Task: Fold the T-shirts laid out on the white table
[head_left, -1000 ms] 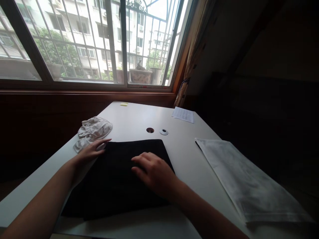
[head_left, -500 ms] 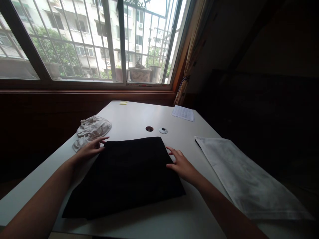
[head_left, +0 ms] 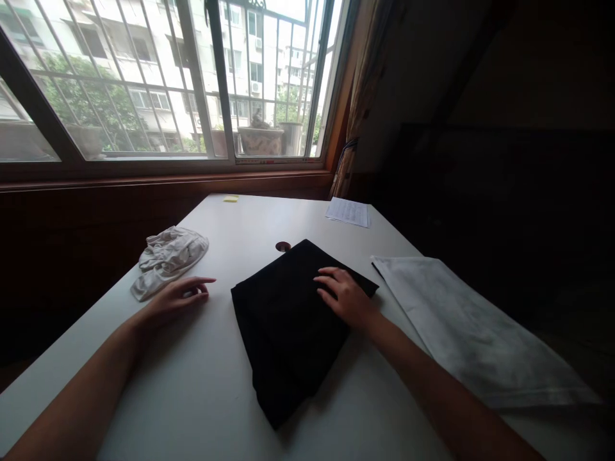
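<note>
A folded black cloth (head_left: pixel 293 326) lies turned at an angle on the white table (head_left: pixel 192 384). My right hand (head_left: pixel 348 298) rests on its upper right part, fingers spread and holding nothing. To the left of the cloth, apart from it, my left hand (head_left: pixel 180 298) hovers at or just above the table with its fingers apart and nothing in them. A crumpled white cloth (head_left: pixel 170 253) lies just beyond my left hand.
On the right side lies a flat white-grey cloth (head_left: pixel 471 326). Papers (head_left: pixel 348 212) and a yellow note (head_left: pixel 230 198) are at the far edge. A round hole (head_left: pixel 283 246) shows behind the black cloth. Beyond is a barred window (head_left: pixel 144 83).
The black cloth has rotated and shifted right, covering the round white cap. My left hand has come off its edge; my right hand has moved onto its top. The view has shifted slightly.
</note>
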The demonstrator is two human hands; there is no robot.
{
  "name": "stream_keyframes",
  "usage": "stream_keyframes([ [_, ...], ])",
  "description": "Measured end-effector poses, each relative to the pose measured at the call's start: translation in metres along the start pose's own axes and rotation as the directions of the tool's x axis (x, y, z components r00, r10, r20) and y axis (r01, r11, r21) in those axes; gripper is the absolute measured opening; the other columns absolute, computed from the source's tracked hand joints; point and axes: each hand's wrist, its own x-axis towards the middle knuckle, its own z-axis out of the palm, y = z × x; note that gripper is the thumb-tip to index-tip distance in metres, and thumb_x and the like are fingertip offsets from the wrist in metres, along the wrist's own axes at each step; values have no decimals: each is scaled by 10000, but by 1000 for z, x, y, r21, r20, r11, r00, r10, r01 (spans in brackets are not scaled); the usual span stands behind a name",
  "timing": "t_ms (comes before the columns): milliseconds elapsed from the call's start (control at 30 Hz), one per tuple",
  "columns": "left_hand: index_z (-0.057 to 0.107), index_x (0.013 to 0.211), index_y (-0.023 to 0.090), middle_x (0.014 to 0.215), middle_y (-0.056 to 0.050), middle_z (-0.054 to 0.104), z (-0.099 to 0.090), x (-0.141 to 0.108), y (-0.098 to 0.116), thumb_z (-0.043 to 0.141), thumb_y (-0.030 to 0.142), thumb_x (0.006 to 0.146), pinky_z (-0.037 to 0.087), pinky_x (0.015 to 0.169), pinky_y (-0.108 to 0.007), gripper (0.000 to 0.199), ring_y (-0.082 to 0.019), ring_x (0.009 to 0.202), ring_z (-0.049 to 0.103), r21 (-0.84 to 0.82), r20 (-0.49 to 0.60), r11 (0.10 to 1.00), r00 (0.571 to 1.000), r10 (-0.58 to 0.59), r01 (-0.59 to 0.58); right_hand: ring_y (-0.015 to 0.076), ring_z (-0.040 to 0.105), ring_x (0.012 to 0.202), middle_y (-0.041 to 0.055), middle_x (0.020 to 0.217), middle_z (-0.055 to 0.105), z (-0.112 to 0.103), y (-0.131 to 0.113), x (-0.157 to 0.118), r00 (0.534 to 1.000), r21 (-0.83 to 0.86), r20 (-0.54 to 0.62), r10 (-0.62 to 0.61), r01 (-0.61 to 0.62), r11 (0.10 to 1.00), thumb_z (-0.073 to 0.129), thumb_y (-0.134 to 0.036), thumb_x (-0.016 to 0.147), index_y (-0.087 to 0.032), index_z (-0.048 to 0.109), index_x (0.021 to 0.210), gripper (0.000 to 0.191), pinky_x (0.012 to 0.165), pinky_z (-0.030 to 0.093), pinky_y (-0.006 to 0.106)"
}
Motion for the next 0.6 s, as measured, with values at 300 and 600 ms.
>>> stream_keyframes([
  [300, 655, 1304, 295, 1131, -63, 712, 17, 7, 20, 578, 394, 991, 544, 877, -349, 338, -221, 1000, 683, 127, -152, 969, 962, 228, -210, 319, 354, 1474, 136, 1541, 480, 4, -43, -64, 898, 189, 267, -351, 308, 932, 627, -403, 972, -203, 513, 1468, 546, 1176, 383, 544],
  [600, 704, 1116, 245, 1003, -68, 712, 56, 26, 55, 590, 481, 965, 493, 843, -364, 302, -242, 964, 631, 278, -120, 949, 975, 189, -150, 250, 575, 1146, 72, 1150, 659, -19, -57, -69, 890, 313, 176, -420, 354, 881, 780, -229, 780, -209, 682, 1059, 297, 989, 506, 433],
])
